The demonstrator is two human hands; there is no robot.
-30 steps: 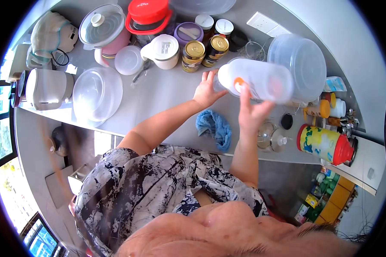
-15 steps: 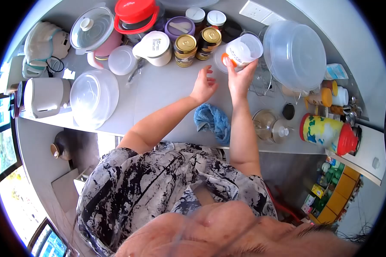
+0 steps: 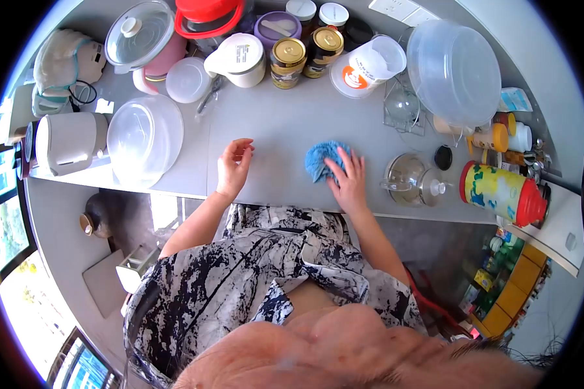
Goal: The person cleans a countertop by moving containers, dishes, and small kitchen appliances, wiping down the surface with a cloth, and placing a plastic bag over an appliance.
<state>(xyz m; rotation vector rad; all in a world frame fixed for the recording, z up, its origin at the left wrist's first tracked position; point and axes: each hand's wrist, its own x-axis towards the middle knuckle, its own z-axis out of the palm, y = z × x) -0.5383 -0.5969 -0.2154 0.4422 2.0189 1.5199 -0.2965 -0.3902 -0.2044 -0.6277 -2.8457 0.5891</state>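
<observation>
hands apart, l hand half-curled, r hand spread on blue cloth mid-frame; a wide swipe rightward cd knock glass pot, ctr-right of frame.

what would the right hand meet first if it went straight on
The blue cloth under the right hand; beyond it, probably the orange-marked clear tub, though depth is unclear.

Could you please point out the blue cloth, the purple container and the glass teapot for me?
Blue cloth (image 3: 318, 161): head view, its left part.
Purple container (image 3: 268, 39): head view, its side.
Glass teapot (image 3: 402, 170): head view, its body.
</observation>
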